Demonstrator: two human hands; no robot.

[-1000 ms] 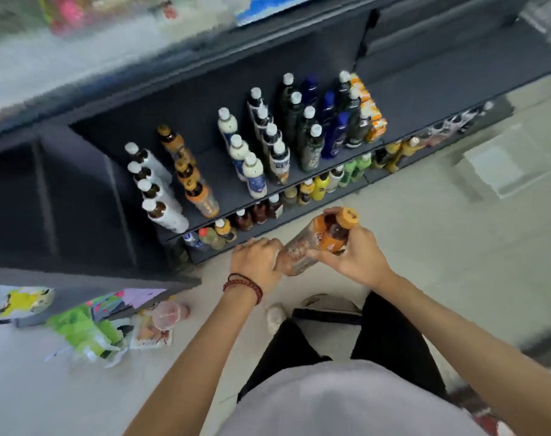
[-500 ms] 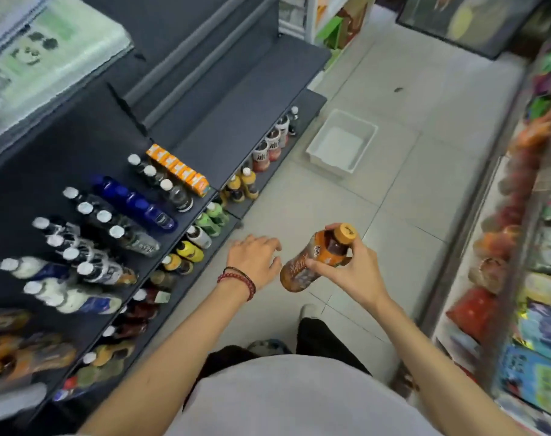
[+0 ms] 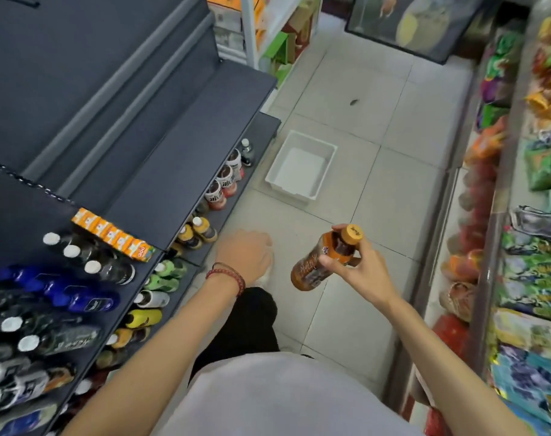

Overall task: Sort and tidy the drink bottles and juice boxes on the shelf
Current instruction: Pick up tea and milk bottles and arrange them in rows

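Shop aisle, shelf (image 3: 186,127) on my left. I'm gripping bottle (image 3: 308,270) near neck in right hand (image 3: 359,265); left hand (image 3: 242,253) hovering empty, fingers loose.

Pale grey T-shirt (image 3: 283,398), black trousers (image 3: 245,325), arms (image 3: 173,328) bare. A red bead bracelet (image 3: 236,280) and thin dark cord (image 3: 220,265) sit just behind the left hand (image 3: 245,250).

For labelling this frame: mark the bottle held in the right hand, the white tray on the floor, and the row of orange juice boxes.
bottle (image 3: 310,272): head view, on its brown label, mid-body.
white tray (image 3: 300,171): head view, on its bare bottom.
juice boxes (image 3: 113,231): head view, on the middle box's top.
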